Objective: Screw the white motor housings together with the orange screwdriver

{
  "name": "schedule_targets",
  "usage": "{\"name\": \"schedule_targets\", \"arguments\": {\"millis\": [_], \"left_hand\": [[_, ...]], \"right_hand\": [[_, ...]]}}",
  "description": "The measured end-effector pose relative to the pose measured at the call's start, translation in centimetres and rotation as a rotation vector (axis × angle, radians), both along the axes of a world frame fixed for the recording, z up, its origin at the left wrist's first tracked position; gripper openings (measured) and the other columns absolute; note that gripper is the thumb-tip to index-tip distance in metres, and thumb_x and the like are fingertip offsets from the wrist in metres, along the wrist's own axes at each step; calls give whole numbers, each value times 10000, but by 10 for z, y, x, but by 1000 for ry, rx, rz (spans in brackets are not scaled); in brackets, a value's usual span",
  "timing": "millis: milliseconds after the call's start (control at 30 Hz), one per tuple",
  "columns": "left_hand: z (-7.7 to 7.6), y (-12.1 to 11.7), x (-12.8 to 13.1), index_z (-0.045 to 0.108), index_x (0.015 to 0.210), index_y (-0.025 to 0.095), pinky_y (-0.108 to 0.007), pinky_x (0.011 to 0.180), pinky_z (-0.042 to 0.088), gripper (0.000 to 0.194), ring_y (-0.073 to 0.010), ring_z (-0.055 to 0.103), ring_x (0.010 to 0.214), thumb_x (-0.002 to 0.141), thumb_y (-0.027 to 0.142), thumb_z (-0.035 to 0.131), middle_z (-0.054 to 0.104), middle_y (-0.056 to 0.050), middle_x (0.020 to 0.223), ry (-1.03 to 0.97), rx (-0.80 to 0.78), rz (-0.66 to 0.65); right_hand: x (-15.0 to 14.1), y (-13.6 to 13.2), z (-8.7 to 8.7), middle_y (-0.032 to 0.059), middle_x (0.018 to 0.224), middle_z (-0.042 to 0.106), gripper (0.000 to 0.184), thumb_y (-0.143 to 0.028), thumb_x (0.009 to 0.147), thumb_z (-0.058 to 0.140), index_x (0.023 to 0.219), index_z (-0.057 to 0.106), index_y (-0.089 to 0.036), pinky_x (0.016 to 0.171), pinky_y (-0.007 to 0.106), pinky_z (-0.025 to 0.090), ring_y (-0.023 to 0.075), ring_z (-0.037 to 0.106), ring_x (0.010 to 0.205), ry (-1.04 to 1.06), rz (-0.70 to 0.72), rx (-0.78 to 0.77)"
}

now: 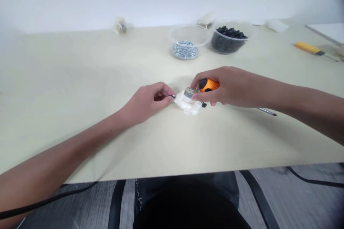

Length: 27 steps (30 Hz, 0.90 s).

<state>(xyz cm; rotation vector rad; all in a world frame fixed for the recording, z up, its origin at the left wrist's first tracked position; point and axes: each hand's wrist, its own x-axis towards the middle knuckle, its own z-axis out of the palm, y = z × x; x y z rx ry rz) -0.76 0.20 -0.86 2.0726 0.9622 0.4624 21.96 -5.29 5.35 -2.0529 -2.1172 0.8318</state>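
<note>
A small white plastic part [187, 104] with a round metal piece on top lies on the pale table [80, 78] in front of me. My left hand [147, 102] is closed in a pinch, holding a small dark screw-like piece against the part's left side. My right hand [228, 86] is wrapped round an orange-and-black screwdriver [209, 84], and its fingers also touch the part's right side. The screwdriver's metal shaft sticks out behind my wrist, its tip lying on the table to the right.
At the back stand a clear tub of silver screws [185, 48] and a clear tub of black pieces [228, 39]. A yellow-handled tool [309, 48] lies far right. A small motor-like part [120, 26] sits at the back left. Cables run across the floor below.
</note>
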Motion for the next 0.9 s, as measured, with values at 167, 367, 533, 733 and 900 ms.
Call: {"name": "schedule_targets", "arguments": {"millis": [167,367,533,733,900], "left_hand": [[4,-1,-1,698,940,201,-249,660,463,210,-134,620,728,844,355,591,719,-11,835,35,12,5],[3,-1,0,712,923,204,-255,656,457,206,-142,630,735,832,353,603,721,-12,816,47,3,-5],[5,1,0,722,911,215,-253,606,429,204,-137,610,694,824,354,601,714,-8,792,78,-6,-22],[8,5,0,718,883,198,-257,571,407,218,-134,581,653,812,367,600,706,-20,774,110,-19,-41],[9,6,0,721,899,201,-261,580,416,226,-138,603,688,813,372,602,722,-27,850,119,-43,-43]], "right_hand": [[-1,2,2,23,664,629,371,-552,800,622,997,708,-250,525,287,308,128,517,542,7,4,-20],[-1,5,3,35,671,636,419,-588,786,628,1014,717,-247,528,282,306,146,537,577,-2,3,-30],[1,7,2,38,678,641,427,-585,769,650,1024,718,-249,533,283,315,153,547,586,-3,13,-30],[4,9,2,38,676,643,427,-586,762,659,1040,718,-268,515,293,326,155,534,570,31,13,-46],[4,10,2,39,678,648,456,-599,760,652,1069,716,-270,494,296,321,149,522,554,15,2,-65]]}}
